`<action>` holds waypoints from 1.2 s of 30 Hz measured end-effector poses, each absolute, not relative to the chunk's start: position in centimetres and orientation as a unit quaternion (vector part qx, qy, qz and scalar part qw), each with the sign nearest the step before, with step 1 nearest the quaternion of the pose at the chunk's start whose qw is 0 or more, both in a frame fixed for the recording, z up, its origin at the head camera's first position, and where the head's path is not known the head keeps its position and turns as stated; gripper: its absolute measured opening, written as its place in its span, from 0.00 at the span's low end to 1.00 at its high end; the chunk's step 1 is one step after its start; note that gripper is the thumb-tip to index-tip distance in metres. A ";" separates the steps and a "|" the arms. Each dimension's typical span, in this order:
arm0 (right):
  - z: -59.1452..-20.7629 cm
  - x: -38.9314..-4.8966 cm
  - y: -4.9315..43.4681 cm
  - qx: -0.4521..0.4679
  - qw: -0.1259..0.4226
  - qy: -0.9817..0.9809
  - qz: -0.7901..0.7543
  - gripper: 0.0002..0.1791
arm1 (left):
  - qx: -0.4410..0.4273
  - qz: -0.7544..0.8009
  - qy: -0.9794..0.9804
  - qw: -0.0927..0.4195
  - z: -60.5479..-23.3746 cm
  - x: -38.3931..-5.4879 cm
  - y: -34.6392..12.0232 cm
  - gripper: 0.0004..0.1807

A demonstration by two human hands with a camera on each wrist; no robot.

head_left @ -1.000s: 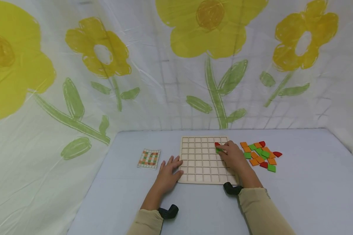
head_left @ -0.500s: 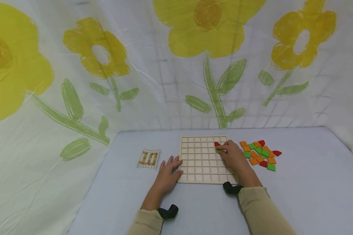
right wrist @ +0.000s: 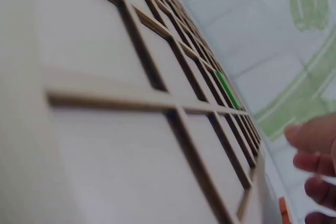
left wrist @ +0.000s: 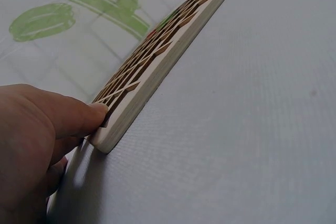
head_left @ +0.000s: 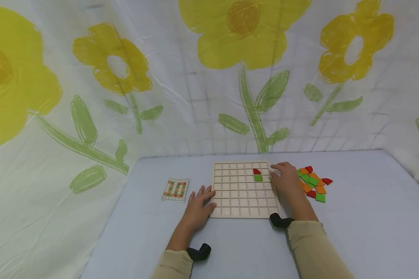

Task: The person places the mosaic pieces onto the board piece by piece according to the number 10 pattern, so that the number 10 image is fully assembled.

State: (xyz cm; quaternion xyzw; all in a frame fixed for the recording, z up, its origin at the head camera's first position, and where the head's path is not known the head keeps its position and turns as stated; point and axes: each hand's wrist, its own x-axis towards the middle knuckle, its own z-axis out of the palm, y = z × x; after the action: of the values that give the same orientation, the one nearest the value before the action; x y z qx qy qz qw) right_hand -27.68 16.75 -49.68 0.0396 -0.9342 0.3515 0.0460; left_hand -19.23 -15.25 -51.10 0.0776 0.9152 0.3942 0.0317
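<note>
A wooden grid board (head_left: 244,202) lies on the table, with a red rounded piece (head_left: 256,171) and a green square tile (head_left: 258,178) in neighbouring cells at its upper right. My left hand (head_left: 197,209) rests at the board's left edge, fingers spread; in the left wrist view its thumb (left wrist: 84,116) lies on the rim near a corner. Over the board's right edge is my right hand (head_left: 290,184), with nothing seen between its fingers. In the right wrist view those fingers (right wrist: 315,135) stand apart from the board, and the green tile shows beyond several bare cells.
Loose orange, green and red pieces (head_left: 312,181) lie heaped right of the board, partly hidden behind my right hand. A small card (head_left: 175,190) printed with a coloured grid pattern lies to the left. A flower-printed cloth (head_left: 181,116) hangs behind the table (head_left: 237,252).
The right hand has let go of the green tile and moved right, off the board's cells toward the loose pieces. The green tile now shows fully below the red piece. The left hand stays put.
</note>
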 end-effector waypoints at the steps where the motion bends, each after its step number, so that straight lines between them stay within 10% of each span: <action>1: -49.6 -27.6 17.2 0.026 0.043 -0.937 0.345 0.22 | 0.078 0.395 0.915 0.032 -51.1 -19.2 -15.2 0.24; 11: -50.0 -27.1 19.8 -0.040 -0.038 -0.951 0.304 0.25 | 0.087 0.396 0.913 0.035 -51.3 -19.0 -15.3 0.24; 22: -49.7 -27.1 19.3 -0.047 -0.023 -0.936 0.348 0.13 | 0.068 0.389 0.918 0.042 -51.4 -19.4 -15.5 0.25; 36: -49.6 -27.5 19.7 -0.002 0.011 -0.953 0.302 0.21 | 0.068 0.396 0.914 0.050 -50.8 -19.7 -15.4 0.25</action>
State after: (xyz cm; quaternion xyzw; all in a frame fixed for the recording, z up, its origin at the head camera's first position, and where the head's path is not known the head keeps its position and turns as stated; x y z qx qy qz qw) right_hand -27.49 19.74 -49.57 -0.0020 -0.9533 0.3018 0.0112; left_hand -19.72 -15.42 -50.78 0.0676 0.9145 0.3959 0.0496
